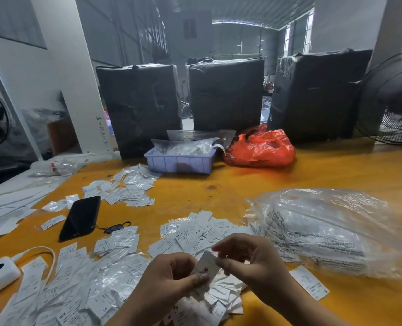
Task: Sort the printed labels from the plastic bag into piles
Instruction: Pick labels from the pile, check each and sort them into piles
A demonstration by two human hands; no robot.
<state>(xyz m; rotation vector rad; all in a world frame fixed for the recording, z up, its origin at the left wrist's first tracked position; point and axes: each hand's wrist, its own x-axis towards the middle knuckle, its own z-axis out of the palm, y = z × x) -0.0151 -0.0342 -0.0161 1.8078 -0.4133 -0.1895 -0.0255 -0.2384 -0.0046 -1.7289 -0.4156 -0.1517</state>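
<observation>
— One label marked M sits low centre, pinched by both the left hand and right hand, fingers curled.
— Piles?
— Roughly four heaps of labels; print mostly unreadable. One clear plastic bag right, blurred.
— Room?
— Bare orange table centre; three black bundles behind.

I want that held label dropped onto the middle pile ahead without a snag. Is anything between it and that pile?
Nothing visible blocks it. Both the left hand and right hand pinch the label just nearer than the middle pile; the phone and clear plastic bag lie off to the sides.
</observation>
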